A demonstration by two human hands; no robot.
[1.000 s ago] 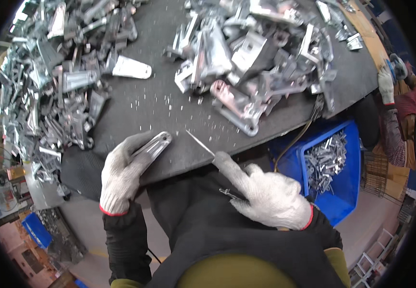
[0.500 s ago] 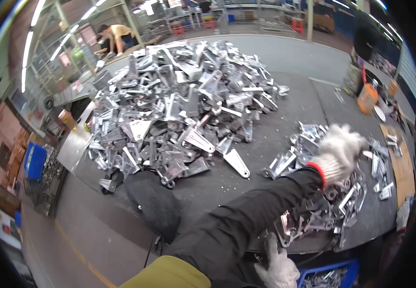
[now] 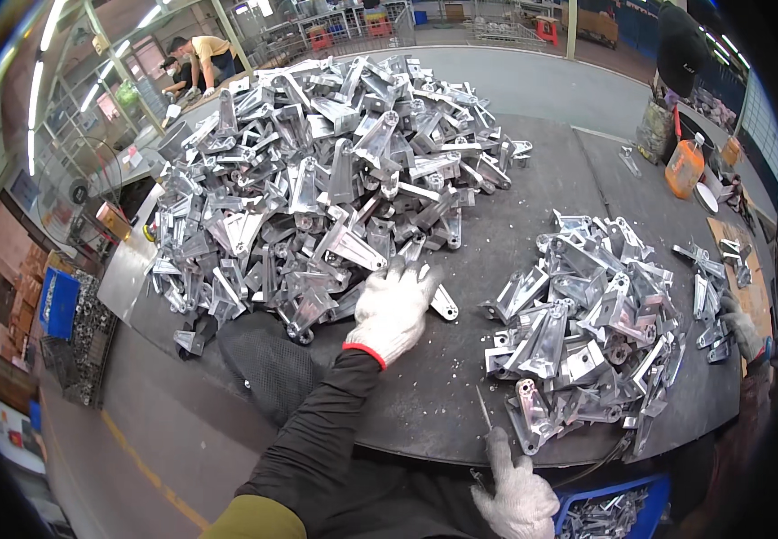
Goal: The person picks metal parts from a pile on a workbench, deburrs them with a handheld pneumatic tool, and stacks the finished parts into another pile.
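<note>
Now my left gloved hand [image 3: 395, 310] lies spread, grip wide, on a flat silver metal bracket [image 3: 431, 296] at the big pile's [image 3: 317, 189] near edge; picking it up seems next. My right gloved hand [image 3: 517, 490] grips a thin metal tool [image 3: 482, 406] at the bench's [image 3: 461, 395] near edge.

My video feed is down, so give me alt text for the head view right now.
The person's white-gloved left hand rests on the near edge of a big heap of grey cast-metal brackets on a dark round table. The gloved right hand holds a thin metal tool at the table's near rim, beside a smaller bracket pile.
</note>
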